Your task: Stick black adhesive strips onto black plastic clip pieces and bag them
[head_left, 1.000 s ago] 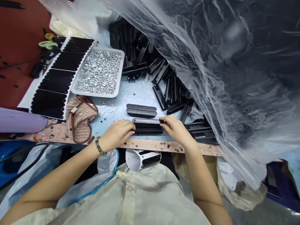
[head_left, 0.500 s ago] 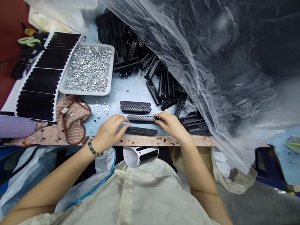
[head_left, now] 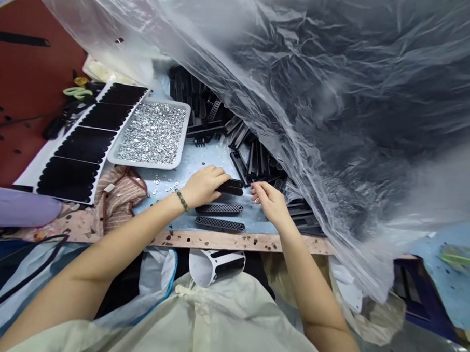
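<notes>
My left hand [head_left: 205, 186], with a bead bracelet at its wrist, has its fingers closed on the left end of black strips [head_left: 232, 187] lying on the blue table. Just right of those strips, my right hand [head_left: 268, 199] is pinched, its fingertips close together; whether they hold anything small is unclear. Nearer the table's front edge lie two black lattice strips, an upper one [head_left: 220, 209] and a lower one [head_left: 220, 224], roughly parallel, with neither hand on them.
A white tray [head_left: 185, 130] of small metal pieces stands left, beside black adhesive sheets [head_left: 69, 178] and a striped cloth [head_left: 121, 192]. Black parts [head_left: 259, 159] pile up behind, partly under clear plastic [head_left: 299, 122]. Loose metal bits lie near the tray.
My left hand has moved up and right, from the lattice strips to the black strips behind. My right hand has left the middle strip's end and drawn right. The view has shifted.
</notes>
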{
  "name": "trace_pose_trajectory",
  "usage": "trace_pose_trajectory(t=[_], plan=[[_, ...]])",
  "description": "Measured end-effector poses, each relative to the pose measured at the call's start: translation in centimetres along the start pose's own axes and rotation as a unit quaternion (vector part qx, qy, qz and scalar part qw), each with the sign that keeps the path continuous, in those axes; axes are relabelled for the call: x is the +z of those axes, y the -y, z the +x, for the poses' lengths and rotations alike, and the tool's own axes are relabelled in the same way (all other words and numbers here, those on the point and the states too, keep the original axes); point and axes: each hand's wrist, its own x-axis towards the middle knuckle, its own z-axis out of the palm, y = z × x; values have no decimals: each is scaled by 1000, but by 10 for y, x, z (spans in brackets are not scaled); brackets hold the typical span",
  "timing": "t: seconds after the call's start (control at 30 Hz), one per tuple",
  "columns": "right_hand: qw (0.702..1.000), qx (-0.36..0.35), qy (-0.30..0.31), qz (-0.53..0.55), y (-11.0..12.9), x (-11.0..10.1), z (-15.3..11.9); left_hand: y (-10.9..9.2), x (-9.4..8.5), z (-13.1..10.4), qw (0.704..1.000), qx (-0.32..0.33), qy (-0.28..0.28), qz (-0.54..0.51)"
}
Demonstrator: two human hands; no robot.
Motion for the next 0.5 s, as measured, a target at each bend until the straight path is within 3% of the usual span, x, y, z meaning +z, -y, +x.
trace_pose_trajectory(t=[0.1,0.17,0.23,0.33,0.4,0.5], plan=[[979,60,142,135,9,12,17,-7,-6,-9,988,76,-121,61],[956,62,217,189,11,21,25,-8,-12,-18,982,94,-146,78],[966,9,213,148,8,27,27,-7,-19,-28,986,87,-132,52],[975,-142,163,-53,2,30,22,2,-20,-40,995,20,-94,-23],[944,-218,167,-182,2,27,18,10,-10,-43,996,-10,-42,-72],[899,-265,175,-302,10,20,19,19,11,-40,991,-11,44,-123]])
